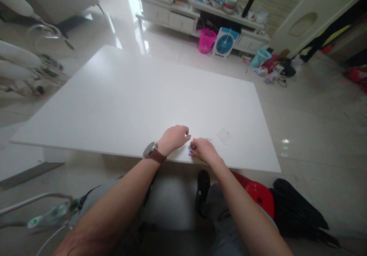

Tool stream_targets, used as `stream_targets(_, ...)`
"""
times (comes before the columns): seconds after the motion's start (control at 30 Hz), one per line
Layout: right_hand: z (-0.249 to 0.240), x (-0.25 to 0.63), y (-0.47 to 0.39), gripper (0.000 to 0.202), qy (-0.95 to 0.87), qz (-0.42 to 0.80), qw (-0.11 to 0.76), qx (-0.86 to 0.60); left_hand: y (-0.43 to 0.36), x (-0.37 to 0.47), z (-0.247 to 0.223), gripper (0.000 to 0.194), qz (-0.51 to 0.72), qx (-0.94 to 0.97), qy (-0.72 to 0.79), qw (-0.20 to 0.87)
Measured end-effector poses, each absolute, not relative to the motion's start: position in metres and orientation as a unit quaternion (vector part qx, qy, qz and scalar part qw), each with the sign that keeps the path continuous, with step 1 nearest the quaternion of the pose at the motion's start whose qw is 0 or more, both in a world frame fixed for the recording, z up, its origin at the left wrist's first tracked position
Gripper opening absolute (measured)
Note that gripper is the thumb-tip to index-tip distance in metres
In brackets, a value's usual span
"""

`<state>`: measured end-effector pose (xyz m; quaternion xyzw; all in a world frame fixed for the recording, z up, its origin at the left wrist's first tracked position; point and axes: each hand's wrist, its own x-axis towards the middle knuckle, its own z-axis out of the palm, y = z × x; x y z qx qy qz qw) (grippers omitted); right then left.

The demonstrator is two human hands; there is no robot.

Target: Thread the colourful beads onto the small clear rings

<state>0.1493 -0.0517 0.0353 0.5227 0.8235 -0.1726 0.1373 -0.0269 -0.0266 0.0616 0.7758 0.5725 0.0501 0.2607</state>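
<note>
Both my hands rest near the front edge of a large white table. My left hand, with a brown-strapped watch on its wrist, is curled with fingertips pinched close to a small cluster of colourful pieces. My right hand lies right of the cluster with its fingers closed around those pieces; they are too small to identify. A small clear plastic square lies flat on the table just right of my right hand.
A red stool and a black bag sit on the floor at my right. Farther off stand a pink basket, a blue fan, a teal basket and a white cabinet. A rack stands at the left.
</note>
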Motion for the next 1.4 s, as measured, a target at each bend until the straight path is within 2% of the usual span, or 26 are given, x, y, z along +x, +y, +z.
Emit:
stream_targets(0.43,0.029,0.147,-0.051,0.015,0.821,-0.169,0.149,0.525,-0.027,-0.027,0.06,0.027,0.053,0.776,0.569,0.268)
stream_targets(1.1,0.041,0.15,-0.049,0.017,0.803,-0.177,0.114,0.557,-0.027,-0.028,0.059,0.024,0.049,0.779,0.567,0.261)
stream_targets(1.17,0.044,0.153,-0.047,0.018,0.797,-0.19,0.087,0.567,-0.027,-0.029,0.058,0.022,0.05,0.779,0.568,0.262)
stream_targets(1.23,0.045,0.156,-0.043,0.016,0.788,-0.229,0.024,0.571,-0.027,-0.029,0.057,0.021,0.057,0.778,0.566,0.266)
stream_targets(1.4,0.046,0.162,-0.032,0.014,0.666,-0.449,-0.242,0.545,-0.024,-0.027,0.065,0.019,0.133,0.768,0.52,0.351)
